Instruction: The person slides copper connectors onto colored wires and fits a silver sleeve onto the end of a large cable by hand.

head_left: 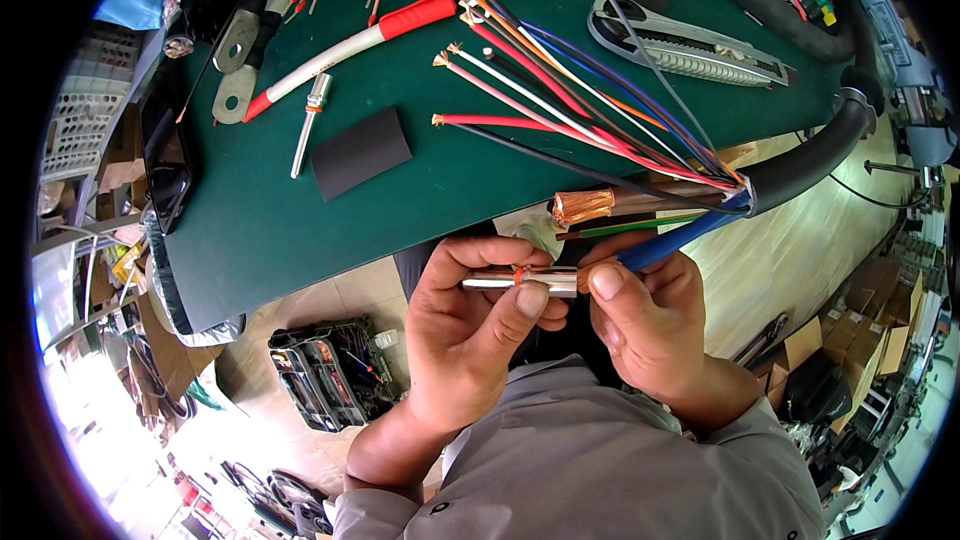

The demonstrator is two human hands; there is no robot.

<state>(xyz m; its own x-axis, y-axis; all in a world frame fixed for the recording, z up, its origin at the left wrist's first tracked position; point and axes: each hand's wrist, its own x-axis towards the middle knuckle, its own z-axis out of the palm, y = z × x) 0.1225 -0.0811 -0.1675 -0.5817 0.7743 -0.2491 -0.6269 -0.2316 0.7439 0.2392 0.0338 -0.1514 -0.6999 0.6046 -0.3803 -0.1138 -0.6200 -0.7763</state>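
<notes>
My left hand (462,335) pinches a silvery metal contact pin (490,281) with an orange ring round it. Close beside it, my right hand (650,320) grips a thick blue wire (672,242) near its bared copper end, which meets the pin's open end; how far it sits inside is hidden by the fingers. The blue wire comes out of a thick black cable (815,165). From the same cable fan thin red, white, orange, blue and black wires (600,125), a thick brown wire with bare copper strands (583,206), and a green-yellow wire (640,226).
On the green table (270,230) lie another metal pin (311,125), a black square sheet (362,153), a red-and-white marker (350,50), a utility knife (690,43) and cable lugs (235,90). A toolbox (335,373) stands on the floor at left; cardboard boxes (855,335) sit at right.
</notes>
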